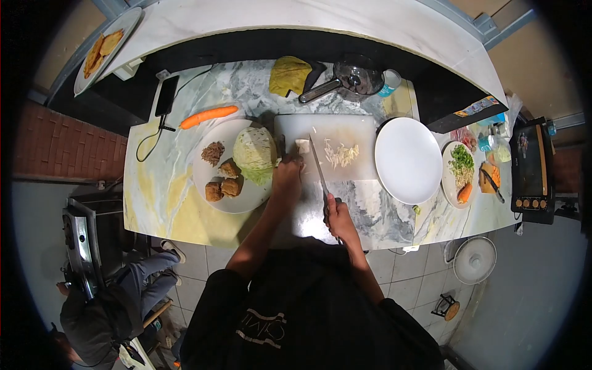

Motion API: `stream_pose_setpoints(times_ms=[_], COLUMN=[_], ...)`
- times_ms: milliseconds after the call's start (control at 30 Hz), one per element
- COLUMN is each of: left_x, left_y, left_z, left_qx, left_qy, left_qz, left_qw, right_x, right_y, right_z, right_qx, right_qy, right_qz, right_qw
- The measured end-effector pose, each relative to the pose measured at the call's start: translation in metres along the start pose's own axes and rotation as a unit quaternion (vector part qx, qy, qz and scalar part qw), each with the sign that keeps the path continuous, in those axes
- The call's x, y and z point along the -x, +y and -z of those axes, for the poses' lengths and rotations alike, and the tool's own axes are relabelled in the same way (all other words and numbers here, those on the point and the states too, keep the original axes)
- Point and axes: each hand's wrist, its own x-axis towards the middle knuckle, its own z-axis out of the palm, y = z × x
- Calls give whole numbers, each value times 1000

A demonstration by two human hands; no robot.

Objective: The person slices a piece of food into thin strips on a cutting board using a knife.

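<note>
My right hand (340,222) is wrapped round the handle of a long knife (319,168), whose blade points away over the white cutting board (364,132). Beside the blade tip lies a small pale block (302,146), and thin pale shreds (342,155) are spread to its right. My left hand (288,176) is closed at the board's left edge, just short of the block. What its fingers hold, if anything, is hidden. A narrow dark shape stands just beyond it. Close by on the left, a plate (243,206) carries half a cabbage (254,150), browned chunks (229,187) and brown mince (213,153).
A white plate (408,160) stands right of the board. Behind are a carrot (208,116), a phone (166,96), an olive cloth (289,75), a dark pan (357,77) and a cup (390,82). Another plate (457,191) holds chopped greens. A person (105,308) sits at lower left.
</note>
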Motion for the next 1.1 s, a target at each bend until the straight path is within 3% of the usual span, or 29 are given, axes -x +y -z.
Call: stream_pose_setpoints(times_ms=[200, 267, 300, 367, 500, 567, 700, 767, 900, 967, 1100], left_x=[1, 3, 3, 6, 4, 6, 8, 11, 2, -2, -6], left_y=[3, 5, 6, 8, 4, 8, 1, 12, 22, 30, 24], left_z=[2, 3, 3, 1, 2, 4, -3, -1, -2, -2, -18], left_qx=[-36, -37, -38, -28, -16, -2, -39, -70, -57, -68, -81], left_qy=[53, -43, -42, 40, 33, 67, 61, 68, 68, 9, 57], left_qz=[-38, -20, -22, -88, -85, -133, -147, -96, -131, -100, -134], left_qw=[997, 998, 998, 995, 996, 989, 987, 991, 987, 993, 986], right_x=[1, 2, 1, 2, -1, 0, -1, -1, -2, -1, 3], right_y=[-4, -4, -3, 2, 4, 3, 4, 8, 14, 19, 11], right_z=[2, 2, 2, 2, 0, 1, 0, 0, 0, 0, 2], right_qx=[-1, -3, -10, -19, -22, -20, -21, -26, -51, -62, -76], right_qy=[-12, -13, -13, -9, -6, 1, -4, 2, 1, -1, 10], right_qz=[-9, -13, -6, 0, -6, -3, -1, 6, -7, 0, -12], right_qw=[1000, 1000, 1000, 1000, 1000, 1000, 1000, 1000, 999, 998, 997])
